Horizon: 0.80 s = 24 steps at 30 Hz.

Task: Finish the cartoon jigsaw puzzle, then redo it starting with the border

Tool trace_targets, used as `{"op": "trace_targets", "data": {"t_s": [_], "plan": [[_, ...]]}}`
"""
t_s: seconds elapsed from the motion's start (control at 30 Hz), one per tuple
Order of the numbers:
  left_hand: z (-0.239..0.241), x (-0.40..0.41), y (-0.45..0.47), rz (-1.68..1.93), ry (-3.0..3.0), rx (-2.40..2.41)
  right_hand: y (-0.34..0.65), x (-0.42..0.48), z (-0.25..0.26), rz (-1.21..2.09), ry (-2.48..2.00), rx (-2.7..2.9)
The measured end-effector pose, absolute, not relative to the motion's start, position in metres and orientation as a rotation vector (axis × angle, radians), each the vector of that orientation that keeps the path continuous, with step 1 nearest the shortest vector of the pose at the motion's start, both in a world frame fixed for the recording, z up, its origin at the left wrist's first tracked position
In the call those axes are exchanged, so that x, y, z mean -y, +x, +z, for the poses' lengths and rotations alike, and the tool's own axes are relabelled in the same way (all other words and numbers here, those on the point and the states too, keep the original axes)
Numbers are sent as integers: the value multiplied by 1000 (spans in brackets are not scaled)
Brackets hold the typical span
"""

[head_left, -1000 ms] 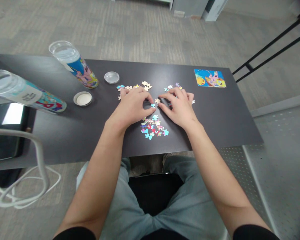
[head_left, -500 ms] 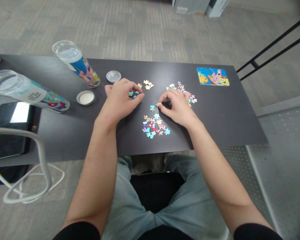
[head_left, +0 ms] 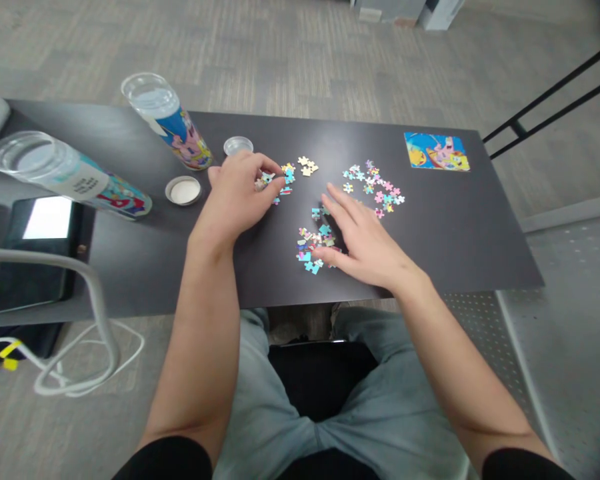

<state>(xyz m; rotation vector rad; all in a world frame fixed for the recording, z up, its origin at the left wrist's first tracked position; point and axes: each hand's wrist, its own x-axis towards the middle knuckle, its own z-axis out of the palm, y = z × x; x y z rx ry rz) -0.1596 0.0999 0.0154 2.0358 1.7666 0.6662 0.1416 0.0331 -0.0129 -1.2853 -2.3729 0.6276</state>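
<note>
My right hand is spread open, its thumb over the right side of the near pile of jigsaw pieces. Just beyond that pile, a turquoise jigsaw piece lies by its fingertips. My left hand is curved over a second group of pieces, thumb and fingers apart. Its palm partly hides those pieces. Farther back lie several yellowish pieces in a small cluster. Another loose group of pink, blue and multicoloured pieces is spread to the right of the middle.
At the left of the dark table stand two clear-topped cartoon tubes, with a white-lined lid and a clear lid nearby. A cartoon picture card lies far right. A black tablet and white cable occupy the left.
My right hand has opened from its pinch on a pale jigsaw piece and moved nearer to me, over the near pile. My left hand stays over its group. The view has shifted slightly.
</note>
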Motion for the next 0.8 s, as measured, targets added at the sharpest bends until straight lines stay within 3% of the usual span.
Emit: {"op": "trace_targets", "data": {"t_s": [0.53, 0.8], "plan": [[1, -102, -176, 779, 2064, -1654, 60, -16, -40, 839, -1077, 2358], [4, -92, -189, 641, 2115, -1609, 94, -41, -43, 798, -1070, 2175]]}}
